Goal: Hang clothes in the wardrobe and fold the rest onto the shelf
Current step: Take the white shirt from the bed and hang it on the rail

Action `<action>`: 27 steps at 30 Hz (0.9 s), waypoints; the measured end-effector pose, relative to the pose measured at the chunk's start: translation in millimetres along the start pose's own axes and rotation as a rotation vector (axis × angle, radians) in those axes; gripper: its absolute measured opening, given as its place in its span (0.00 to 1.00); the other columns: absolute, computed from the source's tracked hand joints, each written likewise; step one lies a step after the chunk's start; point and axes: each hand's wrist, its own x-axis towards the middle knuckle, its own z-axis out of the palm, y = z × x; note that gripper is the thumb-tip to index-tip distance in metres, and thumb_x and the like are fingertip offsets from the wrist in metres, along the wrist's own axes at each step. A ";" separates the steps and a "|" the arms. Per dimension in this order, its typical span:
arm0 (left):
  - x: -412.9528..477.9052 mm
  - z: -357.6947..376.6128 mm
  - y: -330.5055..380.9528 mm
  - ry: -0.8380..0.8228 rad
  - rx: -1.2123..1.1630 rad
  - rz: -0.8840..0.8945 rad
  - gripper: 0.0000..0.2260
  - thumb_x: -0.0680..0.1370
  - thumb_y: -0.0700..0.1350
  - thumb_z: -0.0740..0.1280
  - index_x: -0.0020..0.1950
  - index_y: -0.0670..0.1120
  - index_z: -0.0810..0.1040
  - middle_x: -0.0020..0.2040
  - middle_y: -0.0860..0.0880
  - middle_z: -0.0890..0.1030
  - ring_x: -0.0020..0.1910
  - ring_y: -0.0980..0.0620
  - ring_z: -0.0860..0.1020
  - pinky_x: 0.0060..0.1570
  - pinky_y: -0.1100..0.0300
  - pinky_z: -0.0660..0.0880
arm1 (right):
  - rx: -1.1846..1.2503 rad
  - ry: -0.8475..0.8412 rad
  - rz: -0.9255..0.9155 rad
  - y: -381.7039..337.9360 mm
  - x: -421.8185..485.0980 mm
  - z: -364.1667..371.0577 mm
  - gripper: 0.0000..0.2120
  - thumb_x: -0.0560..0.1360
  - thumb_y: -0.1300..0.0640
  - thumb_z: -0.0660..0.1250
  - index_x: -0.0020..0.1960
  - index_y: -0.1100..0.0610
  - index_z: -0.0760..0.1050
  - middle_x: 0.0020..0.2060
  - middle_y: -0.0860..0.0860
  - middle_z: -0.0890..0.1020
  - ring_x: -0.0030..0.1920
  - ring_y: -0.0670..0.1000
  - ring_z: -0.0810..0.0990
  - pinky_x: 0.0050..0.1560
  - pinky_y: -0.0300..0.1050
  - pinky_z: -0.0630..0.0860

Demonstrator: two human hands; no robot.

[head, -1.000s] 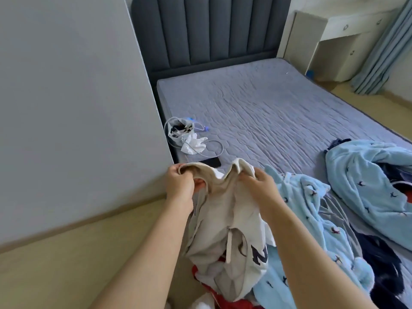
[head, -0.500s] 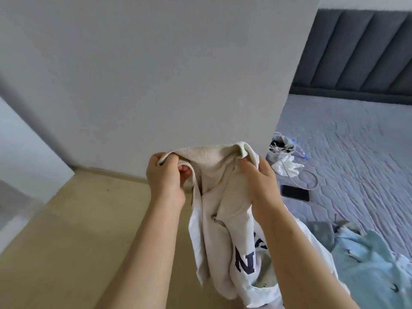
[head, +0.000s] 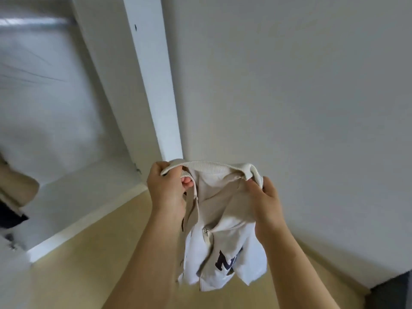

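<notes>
- Jacket (head: 225, 219): cream, zip-front, dark lettering low on the front. It is held up in the air in front of the person, above the floor (head: 78, 275), touching nothing but the hands.
- Ribbed collar (head: 214, 166): stretched roughly level between the two hands. Likely reason: holding by the collar lets the body hang straight and shows which way the front faces.
- Left hand (head: 167, 188): fingers (head: 187, 181) curled tight round the collar's left end.
- Right hand (head: 266, 204): fingers clamped on the collar's right end, fabric bunched under the thumb side.
- Zip pull (head: 205, 231): partway down, so the upper front gapes open. That opening would admit a hanger's shoulders.
- No hanger visible in either hand or nearby.
- Wardrobe (head: 153, 85): open compartment to the left of the jacket, white upright edge just behind the left hand.
- Rail (head: 33, 21): a blurred grey bar at the top of the compartment, well above the jacket.
- Dark and beige shapes at the left edge (head: 11, 210): too blurred to identify.
- Judgement: carry stage; jacket presented towards the wardrobe, neither hung nor folded yet.
- Risk: a loose hem could drag if lowered.
</notes>
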 end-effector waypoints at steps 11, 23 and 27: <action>120.8 -117.2 71.6 0.413 -0.004 0.252 0.14 0.73 0.30 0.58 0.34 0.47 0.64 0.24 0.54 0.70 0.21 0.59 0.69 0.23 0.67 0.69 | -0.158 -0.383 -0.041 27.3 42.7 201.4 0.09 0.76 0.57 0.62 0.38 0.55 0.72 0.34 0.48 0.71 0.36 0.46 0.69 0.38 0.39 0.66; 299.5 -160.1 125.0 0.745 -0.038 0.348 0.12 0.74 0.31 0.60 0.35 0.46 0.65 0.30 0.47 0.69 0.26 0.54 0.68 0.24 0.65 0.71 | -0.198 -0.763 0.022 47.6 154.8 413.8 0.09 0.76 0.60 0.62 0.37 0.54 0.75 0.34 0.49 0.74 0.35 0.47 0.70 0.37 0.39 0.67; 340.6 -185.6 146.6 0.878 -0.021 0.422 0.11 0.73 0.31 0.60 0.36 0.46 0.67 0.32 0.46 0.72 0.26 0.54 0.70 0.27 0.63 0.73 | -0.195 -0.882 0.033 53.5 171.4 487.8 0.11 0.76 0.59 0.63 0.36 0.52 0.75 0.32 0.46 0.76 0.36 0.47 0.72 0.39 0.41 0.69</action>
